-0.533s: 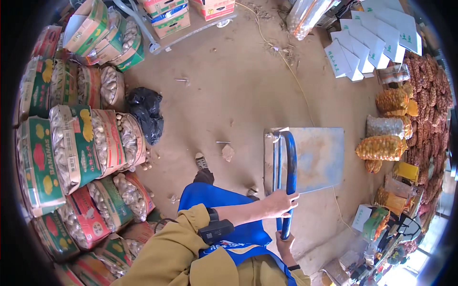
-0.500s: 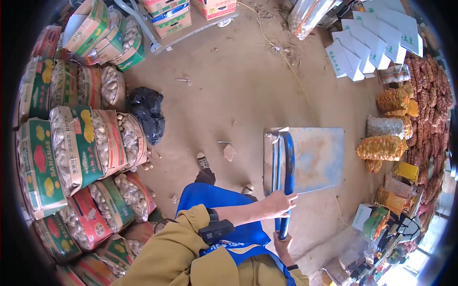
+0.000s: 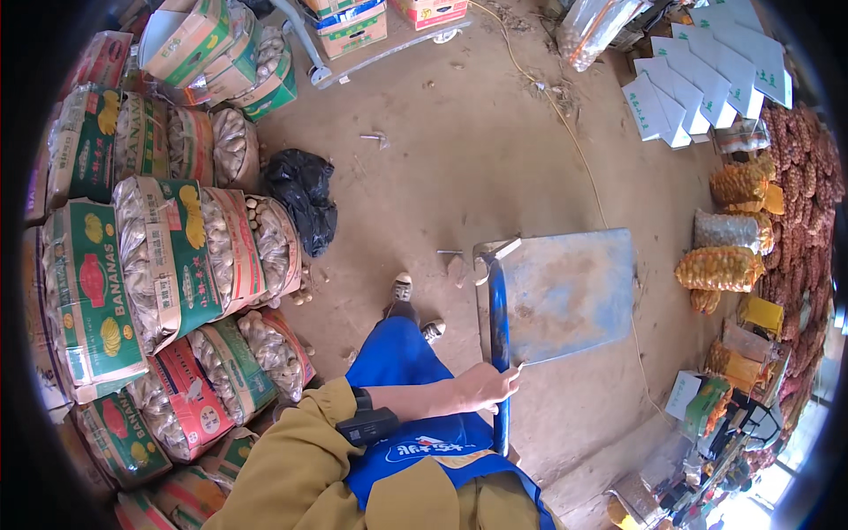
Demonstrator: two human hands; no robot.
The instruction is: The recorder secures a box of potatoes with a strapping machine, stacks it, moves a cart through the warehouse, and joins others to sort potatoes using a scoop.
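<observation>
My left hand [image 3: 486, 385] grips the blue tubular handle [image 3: 498, 327] of a flat cart, whose scuffed grey-blue platform [image 3: 570, 291] lies just beyond it on the right. My right hand is mostly hidden near the handle's lower end, so its fingers cannot be made out. My blue apron [image 3: 393, 344] hangs left of the handle, with my shoes [image 3: 403, 286] showing on the dirt floor beyond it.
Stacked cartons of bagged pale produce [image 3: 163, 256] fill the left, beside a black plastic bag [image 3: 300, 194]. Another trolley [image 3: 371, 66] stands at the back. At right are folded white boards [image 3: 707, 75], mesh sacks [image 3: 717, 269] and a yellow cable [image 3: 587, 177] along the floor.
The cart's handle and platform have shifted slightly left and turned. My left hand moved slightly down and left, my feet stepped, and my right hand has become mostly hidden.
</observation>
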